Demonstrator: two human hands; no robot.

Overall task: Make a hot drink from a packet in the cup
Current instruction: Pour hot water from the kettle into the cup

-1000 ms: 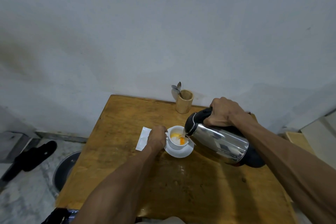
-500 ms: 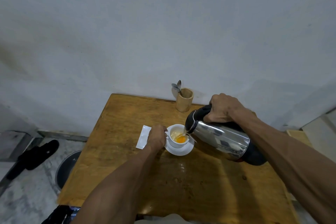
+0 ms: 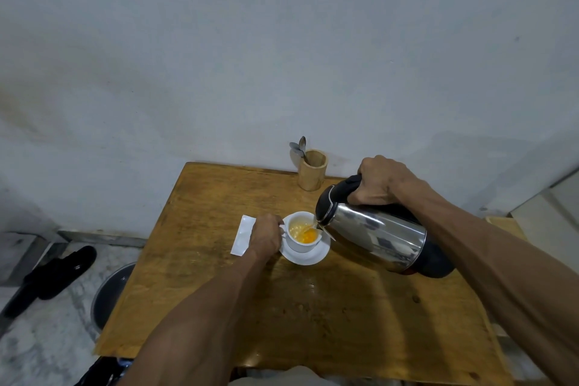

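The white cup [image 3: 303, 233] sits on its saucer [image 3: 308, 255] mid-tabletop [image 3: 219, 276]. The left hand [image 3: 266, 236] has its grip closed on the cup's handle. The right hand [image 3: 380, 180] is clenched around the handle of the tilted steel kettle [image 3: 376, 235], whose spout pours into the cup's orange liquid. A white packet [image 3: 242, 235] lies just left of the left hand.

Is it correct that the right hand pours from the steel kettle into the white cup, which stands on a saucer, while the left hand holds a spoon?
Not quite. The head view shows the left hand holding the cup by its handle, not a spoon. The rest is right: the right hand pours from the kettle, cup on saucer.
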